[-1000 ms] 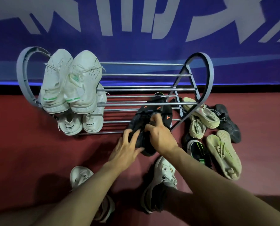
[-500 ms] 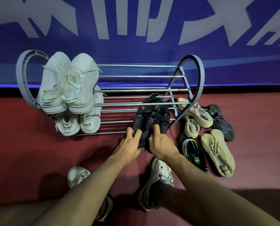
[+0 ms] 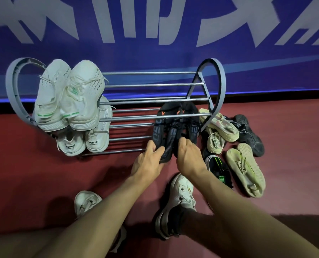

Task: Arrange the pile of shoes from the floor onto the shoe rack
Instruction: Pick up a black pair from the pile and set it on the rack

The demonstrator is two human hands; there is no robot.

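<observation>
Black sneaker pair (image 3: 175, 131): my left hand (image 3: 148, 164) and right hand (image 3: 189, 158) each grip a heel; I push toes squarely under lower shoe rack (image 3: 217, 90) rails.

blue banner (image 3: 173, 53), red floor (image 3: 34, 174)

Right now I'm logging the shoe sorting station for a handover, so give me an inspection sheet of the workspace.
Surface: dark red floor.
Job's things: metal shoe rack with one white sneaker pair on top and a second white pair on the lower bars; black sneaker pair partly on the lower bars, right end.
Clutter: floor pile right of the rack: beige sneakers, a black shoe, a black and green shoe.
Grippers: left hand and right hand each grip a black sneaker's heel.
Cables: nothing seen.
Surroundings: blue banner with white lettering; the person's own white shoes.
</observation>
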